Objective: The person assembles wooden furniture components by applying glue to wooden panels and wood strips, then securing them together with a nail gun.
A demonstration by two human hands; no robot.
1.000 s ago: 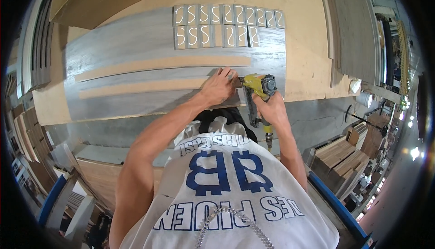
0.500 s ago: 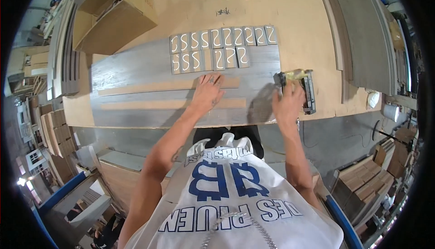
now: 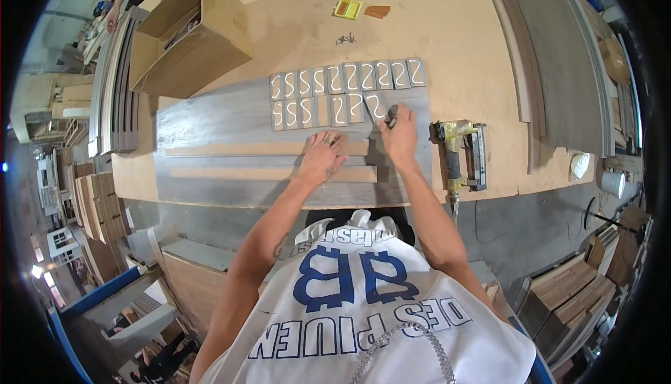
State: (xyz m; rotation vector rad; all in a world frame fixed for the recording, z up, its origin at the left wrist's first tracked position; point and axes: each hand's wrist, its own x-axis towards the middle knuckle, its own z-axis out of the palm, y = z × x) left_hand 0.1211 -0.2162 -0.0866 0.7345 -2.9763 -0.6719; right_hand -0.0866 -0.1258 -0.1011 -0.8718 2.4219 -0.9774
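My left hand point(image 3: 323, 159) lies with fingers stretched out on the grey board point(image 3: 231, 115), across the upper of two tan strips point(image 3: 237, 148). At the right end of the nearer row, my right hand point(image 3: 398, 136) pinches a small grey block point(image 3: 376, 109) with a white squiggle on it. This block looks tilted, and my fingers partly hide its right side. Several similar blocks point(image 3: 337, 78) stand in two rows on the board, most with a white squiggle. To the right of my right hand lies a nail gun point(image 3: 454, 160), apart from it.
An open cardboard box point(image 3: 210, 48) stands at the back left. Farther back on the table lie a yellow case point(image 3: 347, 9), orange-brown pieces point(image 3: 377, 11) and small dark bits point(image 3: 346, 39). Long panels point(image 3: 559, 62) line the right side; stacked boards point(image 3: 115, 97) stand left, near another person's hand point(image 3: 112, 20).
My right hand has left the nail gun and moved left and away from me to the end block. My left hand stays on the strip. The view has shifted slightly.
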